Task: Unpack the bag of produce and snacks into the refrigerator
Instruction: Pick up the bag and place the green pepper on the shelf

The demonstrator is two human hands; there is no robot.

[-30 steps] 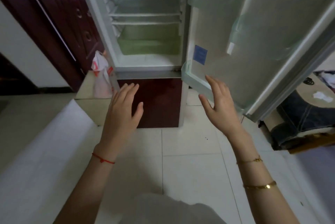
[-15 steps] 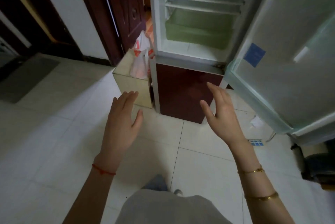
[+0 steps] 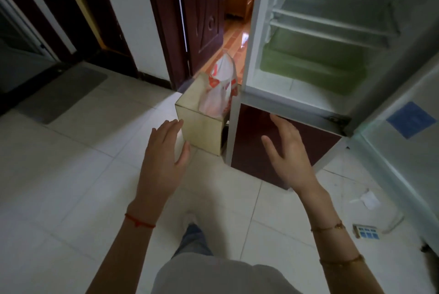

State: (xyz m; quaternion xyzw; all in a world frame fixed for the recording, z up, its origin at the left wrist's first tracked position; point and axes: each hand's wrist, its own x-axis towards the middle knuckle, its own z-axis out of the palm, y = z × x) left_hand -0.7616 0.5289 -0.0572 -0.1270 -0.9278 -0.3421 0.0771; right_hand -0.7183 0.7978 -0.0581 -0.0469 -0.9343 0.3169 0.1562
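Beside the fridge [image 3: 332,32], the bag [image 3: 219,89] sat on a small box [image 3: 202,127] – your left hand [image 3: 164,163] and right hand [image 3: 287,155] were both spread and empty. Grab it carelessly and that thin plastic could've slumped, spilling stuff onto the floor.

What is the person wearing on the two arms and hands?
Both forearms are bare, with no sleeves and no gloves. The left hand has a thin red string bracelet at the wrist. The right hand has two slim gold bracelets on its arm, one at the wrist and one further up. I see no rings.
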